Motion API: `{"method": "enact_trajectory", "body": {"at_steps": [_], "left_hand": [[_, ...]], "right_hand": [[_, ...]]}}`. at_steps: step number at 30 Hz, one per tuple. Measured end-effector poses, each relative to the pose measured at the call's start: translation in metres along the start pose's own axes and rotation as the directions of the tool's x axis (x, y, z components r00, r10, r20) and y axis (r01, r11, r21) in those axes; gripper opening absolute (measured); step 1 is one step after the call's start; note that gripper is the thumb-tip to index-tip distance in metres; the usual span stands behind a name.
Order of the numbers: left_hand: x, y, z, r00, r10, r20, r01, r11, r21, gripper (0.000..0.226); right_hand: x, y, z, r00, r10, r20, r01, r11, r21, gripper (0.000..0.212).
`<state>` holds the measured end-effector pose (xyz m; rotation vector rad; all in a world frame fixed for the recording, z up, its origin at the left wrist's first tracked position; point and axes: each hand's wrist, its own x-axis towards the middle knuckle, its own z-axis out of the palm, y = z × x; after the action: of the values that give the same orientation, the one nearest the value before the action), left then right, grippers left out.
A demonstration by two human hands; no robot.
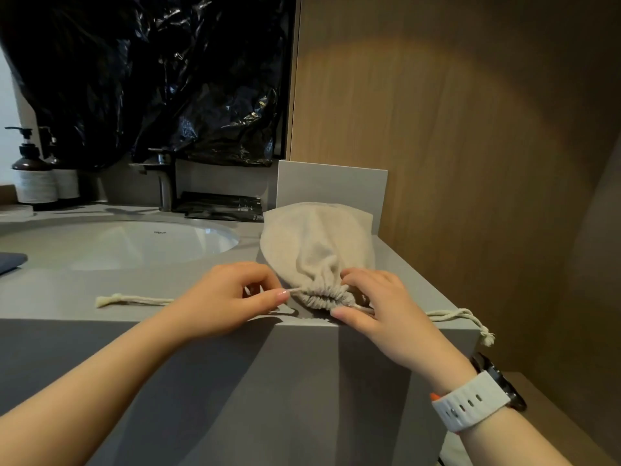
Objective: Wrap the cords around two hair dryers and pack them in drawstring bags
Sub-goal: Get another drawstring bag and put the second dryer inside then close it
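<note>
A beige drawstring bag (312, 243) lies bulging on the grey counter (208, 364), its mouth gathered tight toward me. Whatever fills it is hidden. My left hand (228, 297) pinches the left drawstring (134, 301) right beside the gathered mouth; the string's knotted end trails left across the counter. My right hand (373, 304) rests at the right side of the mouth and pinches the right drawstring (460, 316), whose knotted end hangs over the counter's right edge. No hair dryer is visible.
A white sink basin (134, 245) with a metal faucet (164, 179) lies left of the bag. Pump bottles (32, 173) stand far left, black packets (221, 206) behind the basin. A grey board (331, 186) leans behind the bag. A wood wall (453, 129) bounds the right.
</note>
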<state>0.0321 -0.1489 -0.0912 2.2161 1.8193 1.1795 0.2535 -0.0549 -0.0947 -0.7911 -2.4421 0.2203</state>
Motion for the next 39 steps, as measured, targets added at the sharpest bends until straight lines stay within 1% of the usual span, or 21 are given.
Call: {"method": "enact_trajectory", "body": {"at_steps": [1,2,4,6,8,10,13,15,18,20,23,24,25,27,28,31,32,34,36,37,39], "left_hand": [[0.000,0.001,0.001,1.000,0.021,-0.011,-0.021,1.000,0.013,0.035],[0.000,0.002,0.003,0.998,0.055,-0.014,-0.054,0.998,0.045,0.037],[0.000,0.005,0.007,0.996,0.093,0.006,-0.093,0.990,0.103,0.052],[0.001,0.012,0.012,0.997,0.072,0.036,-0.076,0.990,0.121,0.066],[0.004,0.022,0.018,0.995,0.089,0.047,-0.095,0.986,0.134,0.077],[0.009,0.027,0.024,0.991,0.134,0.032,-0.137,0.979,0.149,0.086],[0.016,0.035,0.032,0.983,0.176,0.044,-0.180,0.975,0.129,0.093],[0.019,0.042,0.038,0.976,0.207,0.066,-0.214,0.969,0.120,0.093],[0.024,0.057,0.046,0.959,0.281,0.047,-0.284,0.955,0.088,0.090],[0.029,0.070,0.052,0.944,0.331,0.017,-0.331,0.942,0.053,0.089],[0.039,0.094,0.068,0.926,0.375,-0.030,-0.375,0.927,0.008,0.089],[0.042,0.102,0.073,0.923,0.382,-0.046,-0.382,0.924,-0.005,0.089],[0.046,0.111,0.080,0.919,0.390,-0.064,-0.391,0.920,-0.015,0.088],[0.054,0.127,0.092,0.900,0.424,-0.101,-0.429,0.903,-0.027,0.084],[0.058,0.136,0.098,0.891,0.440,-0.112,-0.446,0.894,-0.036,0.082],[0.068,0.163,0.116,0.880,0.460,-0.117,-0.470,0.879,-0.079,0.077],[0.072,0.172,0.123,0.878,0.464,-0.116,-0.474,0.876,-0.087,0.076],[0.077,0.190,0.139,0.886,0.458,-0.071,-0.464,0.878,-0.115,0.081],[0.081,0.205,0.159,0.898,0.441,0.005,-0.433,0.884,-0.176,0.088],[0.082,0.211,0.171,0.900,0.433,0.039,-0.416,0.884,-0.213,0.091],[0.084,0.218,0.195,0.903,0.415,0.109,-0.373,0.885,-0.278,0.096]], "right_hand": [[-0.002,0.001,-0.001,1.000,0.017,-0.023,-0.016,0.999,0.028,0.031],[-0.004,0.001,-0.003,0.998,0.039,-0.050,-0.036,0.997,0.067,0.026],[-0.008,0.001,-0.008,0.991,0.083,-0.102,-0.067,0.986,0.155,0.016],[-0.012,0.002,-0.014,0.981,0.107,-0.161,-0.069,0.972,0.224,0.010],[-0.016,0.002,-0.023,0.964,0.137,-0.226,-0.059,0.945,0.321,0.011],[-0.020,0.004,-0.033,0.936,0.190,-0.296,-0.041,0.895,0.444,0.013],[-0.027,0.005,-0.048,0.903,0.258,-0.343,-0.014,0.817,0.576,0.019],[-0.034,0.007,-0.058,0.886,0.293,-0.360,-0.005,0.782,0.624,0.021],[-0.046,0.008,-0.072,0.870,0.352,-0.346,-0.018,0.722,0.691,0.019],[-0.055,0.012,-0.082,0.854,0.385,-0.351,-0.009,0.685,0.728,0.027],[-0.072,0.022,-0.100,0.825,0.411,-0.387,0.040,0.642,0.766,0.068],[-0.078,0.024,-0.107,0.807,0.428,-0.408,0.051,0.637,0.769,0.072],[-0.085,0.027,-0.113,0.786,0.445,-0.429,0.066,0.630,0.774,0.065],[-0.097,0.034,-0.128,0.750,0.490,-0.444,0.092,0.587,0.804,0.043],[-0.104,0.038,-0.135,0.735,0.513,-0.443,0.097,0.566,0.818,0.041],[-0.123,0.048,-0.155,0.687,0.557,-0.466,0.132,0.535,0.834,0.059],[-0.129,0.051,-0.162,0.667,0.570,-0.480,0.146,0.532,0.834,0.059],[-0.142,0.062,-0.173,0.626,0.598,-0.500,0.148,0.538,0.830,0.045],[-0.157,0.076,-0.181,0.586,0.635,-0.503,0.128,0.541,0.831,0.032],[-0.166,0.084,-0.183,0.578,0.648,-0.496,0.109,0.542,0.833,0.030],[-0.182,0.099,-0.185,0.584,0.667,-0.463,0.056,0.536,0.843,0.031]]}}
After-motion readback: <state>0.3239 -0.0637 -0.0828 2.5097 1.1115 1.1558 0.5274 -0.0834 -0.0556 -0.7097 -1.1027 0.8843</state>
